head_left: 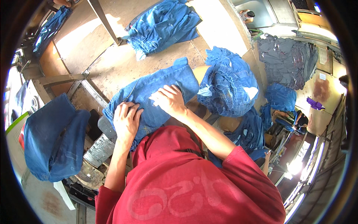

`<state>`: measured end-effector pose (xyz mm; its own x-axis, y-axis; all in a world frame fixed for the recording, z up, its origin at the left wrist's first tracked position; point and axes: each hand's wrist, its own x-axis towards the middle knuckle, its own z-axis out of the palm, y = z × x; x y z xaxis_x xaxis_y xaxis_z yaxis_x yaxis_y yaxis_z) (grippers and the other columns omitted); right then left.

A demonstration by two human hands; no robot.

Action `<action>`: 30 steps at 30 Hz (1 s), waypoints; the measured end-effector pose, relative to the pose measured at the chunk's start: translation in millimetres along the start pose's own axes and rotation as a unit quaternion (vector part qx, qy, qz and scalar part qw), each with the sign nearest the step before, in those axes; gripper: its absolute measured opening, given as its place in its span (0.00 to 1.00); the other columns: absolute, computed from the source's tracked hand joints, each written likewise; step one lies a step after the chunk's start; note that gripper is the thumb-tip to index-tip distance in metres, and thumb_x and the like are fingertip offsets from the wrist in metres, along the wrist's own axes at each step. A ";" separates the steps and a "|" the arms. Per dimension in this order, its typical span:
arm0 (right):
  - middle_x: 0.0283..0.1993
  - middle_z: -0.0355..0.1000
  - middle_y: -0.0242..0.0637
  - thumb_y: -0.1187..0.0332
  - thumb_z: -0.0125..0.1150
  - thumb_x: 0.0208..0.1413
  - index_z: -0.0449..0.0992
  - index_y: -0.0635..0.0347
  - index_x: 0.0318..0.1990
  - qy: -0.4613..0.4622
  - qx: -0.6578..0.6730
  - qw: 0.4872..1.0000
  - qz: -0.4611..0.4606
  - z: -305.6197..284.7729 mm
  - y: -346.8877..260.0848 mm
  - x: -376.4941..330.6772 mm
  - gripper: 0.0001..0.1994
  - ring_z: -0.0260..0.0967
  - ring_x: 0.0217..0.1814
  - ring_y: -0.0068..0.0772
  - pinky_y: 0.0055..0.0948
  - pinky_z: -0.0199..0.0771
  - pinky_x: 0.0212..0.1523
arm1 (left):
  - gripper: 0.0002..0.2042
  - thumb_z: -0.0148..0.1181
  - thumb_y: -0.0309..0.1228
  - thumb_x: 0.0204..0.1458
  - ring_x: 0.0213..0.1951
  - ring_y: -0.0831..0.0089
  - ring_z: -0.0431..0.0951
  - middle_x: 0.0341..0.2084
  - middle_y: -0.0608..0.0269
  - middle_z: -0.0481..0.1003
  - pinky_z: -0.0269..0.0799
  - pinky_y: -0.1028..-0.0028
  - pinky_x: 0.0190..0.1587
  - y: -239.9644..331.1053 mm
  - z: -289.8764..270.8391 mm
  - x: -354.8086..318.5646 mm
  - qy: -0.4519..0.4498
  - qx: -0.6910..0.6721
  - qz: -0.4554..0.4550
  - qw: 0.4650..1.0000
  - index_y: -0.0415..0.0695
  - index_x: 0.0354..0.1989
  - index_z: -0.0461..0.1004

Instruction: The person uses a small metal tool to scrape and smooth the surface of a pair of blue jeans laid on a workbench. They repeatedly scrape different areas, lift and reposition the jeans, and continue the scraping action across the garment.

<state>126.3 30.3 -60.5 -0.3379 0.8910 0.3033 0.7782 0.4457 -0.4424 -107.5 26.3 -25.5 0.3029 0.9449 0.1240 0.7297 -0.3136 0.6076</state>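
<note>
A blue denim garment [153,86] lies bunched in front of my body, its far end stretching to the right. My left hand [126,118] is closed on its near left part, the fingers curled into the cloth. On the middle of the same garment rests my right hand [170,100], with its fingers bent. A small bright whitish spot shows by its thumb; whether it is a thing held or just glare, I cannot tell. Close to the right of the garment stands a rounded bundle of gathered blue denim [229,82].
Another denim pile [162,26] lies on the brown tabletop [108,67] beyond. Folded dark-blue denim [56,138] hangs over something at the left. At the right are a dark cloth heap [287,58] and more denim [246,130]. A person [247,16] sits at the far right.
</note>
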 end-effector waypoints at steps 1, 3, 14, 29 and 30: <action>0.36 0.77 0.25 0.62 0.71 0.54 0.81 0.48 0.40 -0.043 -0.024 0.999 0.010 -0.8 4.9 0.7 0.08 0.73 0.39 0.32 0.36 0.71 0.41 | 0.10 0.75 0.30 0.48 0.47 0.58 0.79 0.39 0.62 0.80 0.75 0.61 0.54 -2.3 4.9 -2.1 0.004 0.004 0.004 1.000 0.44 0.39 0.86; 0.35 0.76 0.26 0.63 0.68 0.55 0.76 0.49 0.40 -0.069 -0.080 0.994 -0.025 -5.5 11.6 4.1 0.08 0.74 0.39 0.32 0.37 0.71 0.41 | 0.08 0.74 0.30 0.50 0.46 0.59 0.78 0.40 0.61 0.80 0.74 0.62 0.53 -6.1 9.0 -5.4 0.006 0.015 0.008 1.000 0.45 0.38 0.85; 0.36 0.83 0.46 0.54 0.69 0.65 0.84 0.65 0.47 -0.268 0.353 0.825 0.352 -16.1 -22.3 14.1 0.19 0.77 0.38 0.26 0.35 0.76 0.41 | 0.07 0.70 0.26 0.53 0.48 0.56 0.77 0.42 0.59 0.77 0.70 0.57 0.54 8.7 5.2 -10.8 0.057 0.049 0.036 0.997 0.43 0.39 0.80; 0.24 0.56 0.14 0.54 0.72 0.65 0.78 0.55 0.48 -0.226 0.601 0.550 0.535 -12.6 -14.4 1.0 0.17 0.50 0.21 0.08 0.18 0.47 0.19 | 0.08 0.69 0.27 0.56 0.48 0.56 0.76 0.43 0.58 0.77 0.68 0.56 0.57 9.0 8.3 -14.7 0.079 0.023 0.011 0.997 0.43 0.41 0.77; 0.23 0.54 0.13 0.54 0.72 0.65 0.78 0.55 0.49 -0.236 0.589 0.565 0.527 -15.9 -15.6 5.9 0.16 0.49 0.20 0.09 0.17 0.45 0.20 | 0.07 0.68 0.26 0.55 0.48 0.55 0.76 0.42 0.58 0.77 0.68 0.56 0.57 10.0 7.9 -15.1 0.071 0.031 0.008 0.997 0.43 0.40 0.77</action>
<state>120.6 27.2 -38.4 -0.3351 0.5147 -0.7892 -0.1184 -0.8540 -0.5067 -99.9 8.2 -27.5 0.2283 0.9422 0.2453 0.7635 -0.3296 0.5554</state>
